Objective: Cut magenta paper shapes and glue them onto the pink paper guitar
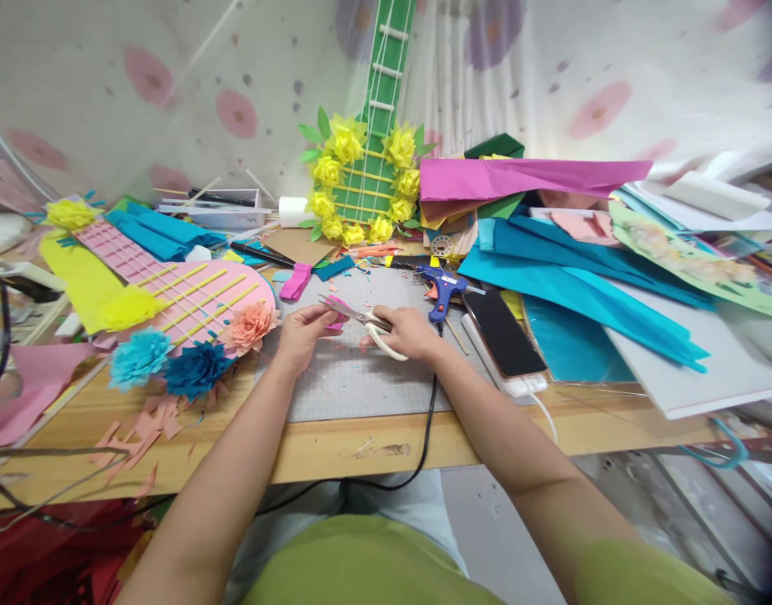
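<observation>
Left hand's pinching pink paper, right hand's gripping scissors, with a glue gun, cord and phone kinda crowding that side.

No lettering can be read at the table. A pale label on the glue gun is too small to make out, while dark markings on red material below, at left, are illegible.
</observation>
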A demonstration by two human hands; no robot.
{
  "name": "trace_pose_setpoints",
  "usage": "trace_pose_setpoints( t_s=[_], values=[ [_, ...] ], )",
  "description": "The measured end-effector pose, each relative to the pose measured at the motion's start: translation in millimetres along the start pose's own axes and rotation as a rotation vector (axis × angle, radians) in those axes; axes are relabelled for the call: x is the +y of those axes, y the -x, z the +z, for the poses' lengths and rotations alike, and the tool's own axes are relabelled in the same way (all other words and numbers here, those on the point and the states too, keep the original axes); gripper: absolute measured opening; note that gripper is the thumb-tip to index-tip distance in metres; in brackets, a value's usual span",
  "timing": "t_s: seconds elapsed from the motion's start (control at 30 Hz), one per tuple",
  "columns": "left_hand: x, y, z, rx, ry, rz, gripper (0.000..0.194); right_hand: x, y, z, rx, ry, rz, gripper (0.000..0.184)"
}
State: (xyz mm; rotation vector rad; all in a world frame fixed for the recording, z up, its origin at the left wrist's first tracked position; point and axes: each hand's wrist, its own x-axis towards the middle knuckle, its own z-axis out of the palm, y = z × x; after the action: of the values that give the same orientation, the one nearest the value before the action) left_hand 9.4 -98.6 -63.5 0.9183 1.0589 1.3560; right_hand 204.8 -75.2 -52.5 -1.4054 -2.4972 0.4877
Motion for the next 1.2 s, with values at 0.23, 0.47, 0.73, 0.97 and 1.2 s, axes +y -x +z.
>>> trace_pose_setpoints(
  t_s=[0.23, 0.47, 0.73, 0.97, 1.2],
  values=[
    [-0.2, -1.7, -4.4, -0.029, -0.054, 0.013, 0.026, 1.3, 1.0, -4.5, 0.010, -0.030, -0.003, 0.040],
    [3.4, -0.3, -6.2, -0.056, -0.099, 0.022, 0.024, 0.8, 1.6, -5.6, 0.003, -0.053, 0.009, 0.039],
    [2.7, -1.9, -6.7, 0.018, -0.066, 0.029, 0.025, 11.2, -1.1, -5.6, 0.045, -0.109, 0.057, 0.039],
    [-1.6, -1.6, -2.7, 0.017, -0.037, 0.014, 0.021, -1.1, -0.9, -2.3, 0.005, -0.008, -0.010, 0.041],
    [-3.0, -1.5, -3.4, 0.004, -0.034, 0.018, 0.021, -6.8, 0.7, -0.6, -0.012, 0.052, -0.022, 0.042]
  ],
)
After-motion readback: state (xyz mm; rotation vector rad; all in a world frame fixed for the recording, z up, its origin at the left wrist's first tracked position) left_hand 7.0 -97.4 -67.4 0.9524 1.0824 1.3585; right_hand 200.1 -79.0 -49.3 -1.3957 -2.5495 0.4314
